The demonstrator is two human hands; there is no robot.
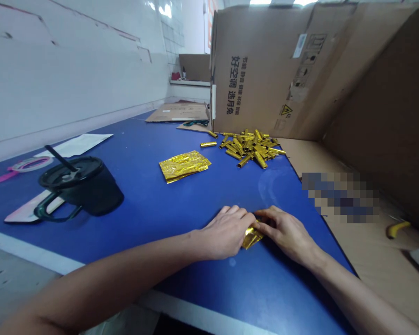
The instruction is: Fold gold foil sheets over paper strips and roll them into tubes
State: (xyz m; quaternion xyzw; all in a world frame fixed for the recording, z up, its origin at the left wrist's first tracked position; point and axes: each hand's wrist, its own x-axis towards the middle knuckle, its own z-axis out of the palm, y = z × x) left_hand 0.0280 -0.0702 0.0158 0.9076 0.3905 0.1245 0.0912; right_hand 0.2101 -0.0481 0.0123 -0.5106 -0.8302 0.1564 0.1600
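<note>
The left hand and right hand, pressed close together, pinch a crinkled gold foil piece against the blue table near its front edge, where the thin foil may well tear or spring open if a fingertip slips.

White panelled wall left; blue table; tall cardboard box behind; ceiling lights bright.

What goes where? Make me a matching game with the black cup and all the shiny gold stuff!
Things:
1. black cup
2. flat foil sheets
3. pile of gold rolls
4. crumpled foil piece

Places:
A. between the left hand and the right hand
B. by the cardboard box
C. far left, with a straw
D. alone, middle of the blue table

Pairs: 1-C, 2-D, 3-B, 4-A
</note>
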